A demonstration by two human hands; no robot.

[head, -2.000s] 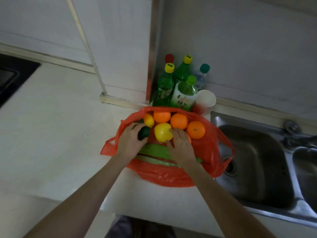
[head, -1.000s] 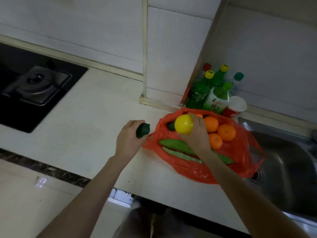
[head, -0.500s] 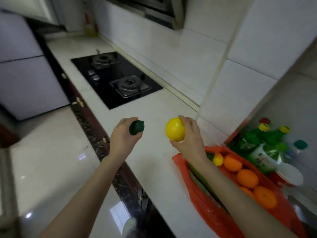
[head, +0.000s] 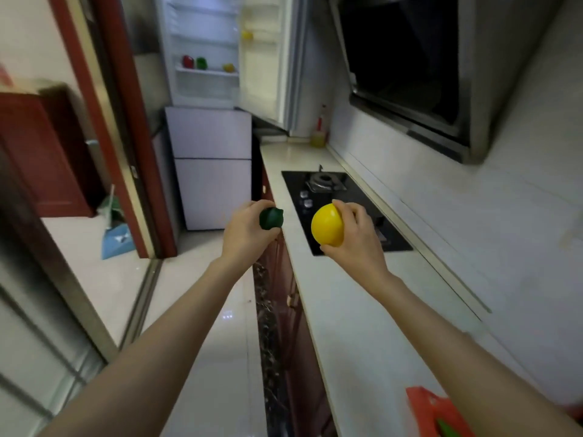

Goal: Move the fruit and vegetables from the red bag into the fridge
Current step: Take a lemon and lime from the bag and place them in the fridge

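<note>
At the far end of the kitchen, seen from your head camera, the fridge [head: 208, 52] stands with its upper door swung open; a red, a green and a yellow item sit on one inner shelf, and another yellow item sits in the door rack. No writing or brand can be read anywhere. Your left hand [head: 244, 233] has its fingers clamped round a small dark green fruit [head: 271, 218], held above the front edge of the desk [head: 344, 294]. Your right hand [head: 356, 238] has its fingers curled round a yellow round fruit [head: 327, 224], held over the desk just in front of the black gas hob [head: 328, 190]. Both fruits look roundish, so no long axis shows. A corner of the red bag [head: 432, 408] lies on the desk at the lower right, with a green vegetable tip [head: 445, 428] poking out.
</note>
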